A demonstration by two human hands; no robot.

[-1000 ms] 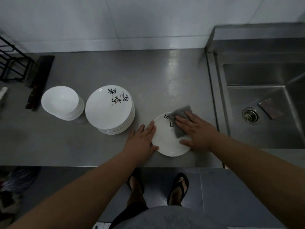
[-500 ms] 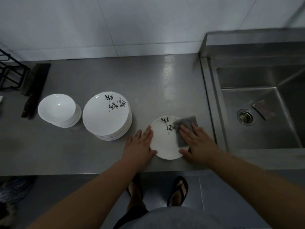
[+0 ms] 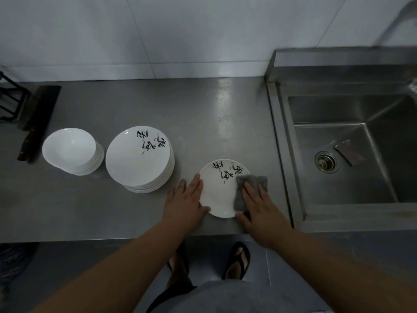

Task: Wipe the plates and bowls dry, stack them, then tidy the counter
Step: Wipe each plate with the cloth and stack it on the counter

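My left hand [image 3: 185,199] lay flat, fingers straight, against the left rim of the small plate [image 3: 217,195], near the front edge of the counter [image 3: 203,109]. My right hand [image 3: 262,212] pressed the grey cloth [image 3: 242,193] flat onto it, gripping nothing. To the left stood the stacked plates [image 3: 137,157] and nested bowls [image 3: 70,150]. The sink [image 3: 282,154] held a dark scrap [image 3: 349,152] beside its drain [image 3: 326,164].

Both bare forearms reach forward and down, angled slightly toward each other. The left hand [image 3: 185,205] lies palm down with its fingers straight and together, thumb set against the near rim of the plate [image 3: 218,188]. The right hand [image 3: 259,208] is flat, fingers spread, pressing on the cloth [image 3: 239,199].
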